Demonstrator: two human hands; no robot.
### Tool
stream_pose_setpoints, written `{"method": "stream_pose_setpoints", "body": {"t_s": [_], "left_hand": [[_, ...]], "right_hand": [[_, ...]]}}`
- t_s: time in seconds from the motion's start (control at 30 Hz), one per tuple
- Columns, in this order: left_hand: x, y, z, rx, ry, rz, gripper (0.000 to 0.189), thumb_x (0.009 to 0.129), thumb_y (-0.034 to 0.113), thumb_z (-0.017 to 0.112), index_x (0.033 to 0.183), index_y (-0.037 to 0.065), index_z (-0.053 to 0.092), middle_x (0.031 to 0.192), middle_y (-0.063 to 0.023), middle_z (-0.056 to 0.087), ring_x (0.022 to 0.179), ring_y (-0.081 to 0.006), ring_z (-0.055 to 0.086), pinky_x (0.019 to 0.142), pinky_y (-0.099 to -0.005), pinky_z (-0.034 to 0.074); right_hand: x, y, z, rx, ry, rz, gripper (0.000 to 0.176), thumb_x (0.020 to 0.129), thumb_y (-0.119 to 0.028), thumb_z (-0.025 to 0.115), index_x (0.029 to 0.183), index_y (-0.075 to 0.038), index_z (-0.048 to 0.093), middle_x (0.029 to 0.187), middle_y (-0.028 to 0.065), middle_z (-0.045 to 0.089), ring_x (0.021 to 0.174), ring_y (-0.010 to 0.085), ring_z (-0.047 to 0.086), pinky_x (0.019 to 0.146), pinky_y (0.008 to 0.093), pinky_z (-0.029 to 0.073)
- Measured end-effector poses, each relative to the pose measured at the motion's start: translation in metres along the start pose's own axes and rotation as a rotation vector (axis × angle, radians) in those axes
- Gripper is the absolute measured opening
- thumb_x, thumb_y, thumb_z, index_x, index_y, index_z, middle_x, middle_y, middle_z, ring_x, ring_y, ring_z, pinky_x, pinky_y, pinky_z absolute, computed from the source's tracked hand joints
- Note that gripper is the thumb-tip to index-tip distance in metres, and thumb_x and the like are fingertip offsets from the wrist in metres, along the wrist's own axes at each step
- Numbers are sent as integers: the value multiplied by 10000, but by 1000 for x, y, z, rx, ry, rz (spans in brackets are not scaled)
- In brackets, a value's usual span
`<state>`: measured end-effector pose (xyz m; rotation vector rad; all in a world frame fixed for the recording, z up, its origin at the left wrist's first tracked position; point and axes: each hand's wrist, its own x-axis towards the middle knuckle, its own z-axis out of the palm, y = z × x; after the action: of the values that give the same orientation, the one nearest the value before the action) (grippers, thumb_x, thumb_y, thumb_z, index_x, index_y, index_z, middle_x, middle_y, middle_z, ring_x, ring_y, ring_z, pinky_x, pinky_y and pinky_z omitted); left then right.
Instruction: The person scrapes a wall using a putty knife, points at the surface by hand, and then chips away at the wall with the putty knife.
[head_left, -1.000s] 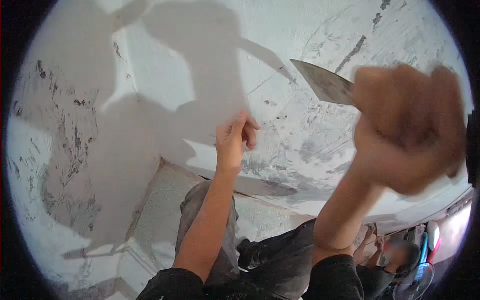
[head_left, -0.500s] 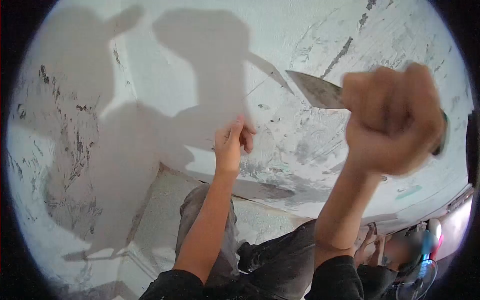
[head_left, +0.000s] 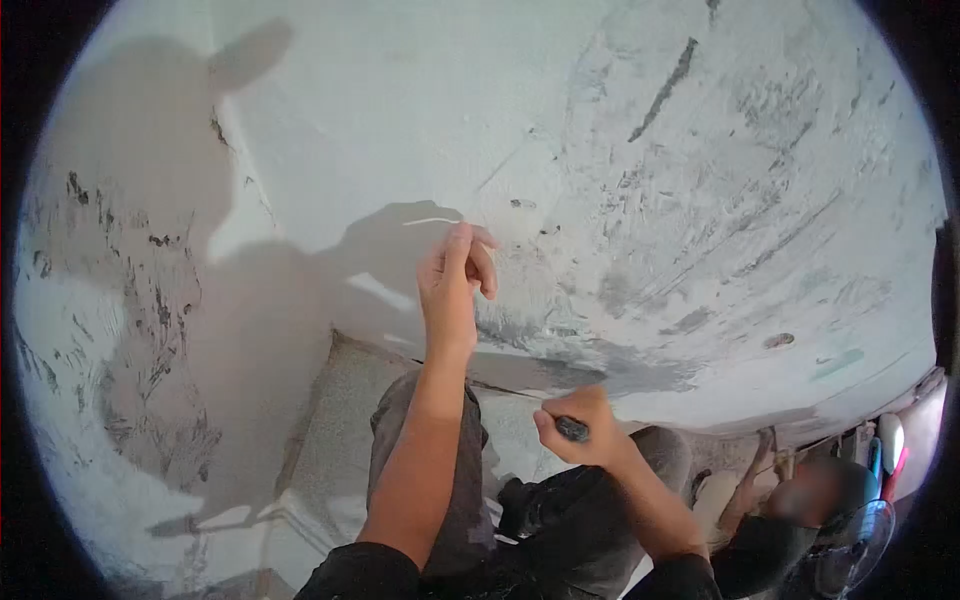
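Observation:
My left hand (head_left: 455, 275) is raised close to the pale, patchy wall (head_left: 390, 110). Its fingers are loosely curled, the thumb lies alongside them, and nothing shows in the grip. Low down, near the wall's bottom edge, my right hand (head_left: 588, 428) is wrapped round a putty knife (head_left: 572, 429). The dark end of its handle pokes out toward me, while most of the blade is hidden or edge-on. A grey damp-looking patch (head_left: 640, 368) on the wall lies just above this hand.
Dark scuffs (head_left: 665, 90) and scraped marks cover much of the wall. My bent legs (head_left: 575, 495) are below my arms, over a pale floor or ledge (head_left: 365, 400). At lower right another person (head_left: 770, 535) is close by, arm raised. My shadow falls on the left.
My right hand has swung down and left from high at the right, taking the putty knife with it; its blade no longer shows broadside. My left hand has shifted only slightly.

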<state>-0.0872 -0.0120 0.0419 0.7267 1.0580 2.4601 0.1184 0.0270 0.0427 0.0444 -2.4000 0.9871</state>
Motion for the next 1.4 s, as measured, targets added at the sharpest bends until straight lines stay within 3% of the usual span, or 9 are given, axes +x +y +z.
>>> {"method": "stream_pose_setpoints", "body": {"t_s": [0.07,0.2,0.3,0.33,0.47,0.77,0.97,1.13,1.4], "left_hand": [[-3,4,10,108,2,58,282,1006,273,461,1089,39,593,533,11,471,440,-68,379,418,-238,305],[-15,-4,19,279,-51,160,409,1008,142,416,1400,34,374,546,4,522,423,-57,396,418,-224,331],[-20,-17,30,505,-97,314,537,999,110,409,1495,27,221,568,-17,568,435,-53,397,437,-214,340],[-21,-21,31,620,-144,262,661,989,94,409,1529,33,32,592,-35,605,465,-42,409,462,-204,344],[-26,-35,38,759,-166,289,756,976,74,428,1513,39,-103,603,-38,620,501,-40,437,521,-188,366],[-33,-38,40,708,-205,192,773,979,77,433,1520,91,-119,635,-60,630,466,-57,448,448,-207,371],[-34,-32,46,617,-223,177,796,945,42,437,1519,65,-115,628,-54,627,504,-61,446,499,-215,379],[-32,-35,42,723,-92,279,737,916,26,454,1537,81,60,559,-28,552,491,-63,400,483,-212,337],[-26,-36,36,959,-26,448,642,898,-21,449,1492,69,224,592,16,483,524,-62,390,507,-227,325]], "right_hand": [[-34,19,2,24,-94,255,210,819,-56,633,638,1,544,512,92,424,401,155,406,423,310,348],[-75,42,15,113,130,413,235,844,-65,624,645,20,531,522,110,411,440,145,353,445,304,347],[-72,41,7,50,128,352,232,839,-54,623,647,27,521,521,115,384,440,164,335,447,307,335],[-75,48,7,63,133,349,223,828,-51,629,648,27,525,519,133,383,424,203,329,443,323,330],[-77,45,4,41,128,336,202,812,-58,644,655,23,547,535,154,456,421,263,402,451,325,366],[-72,39,2,-28,-151,428,274,886,-221,625,749,17,630,598,189,565,522,338,571,546,394,461],[-85,56,27,-130,-393,552,459,935,-425,560,870,20,650,800,216,628,779,388,615,718,465,479],[-83,54,31,-59,-467,512,462,951,-448,516,999,-8,646,978,175,611,920,370,605,808,454,478],[-86,56,28,-80,-486,536,499,944,-491,501,1031,-20,644,976,180,607,936,367,604,809,457,479]]}}
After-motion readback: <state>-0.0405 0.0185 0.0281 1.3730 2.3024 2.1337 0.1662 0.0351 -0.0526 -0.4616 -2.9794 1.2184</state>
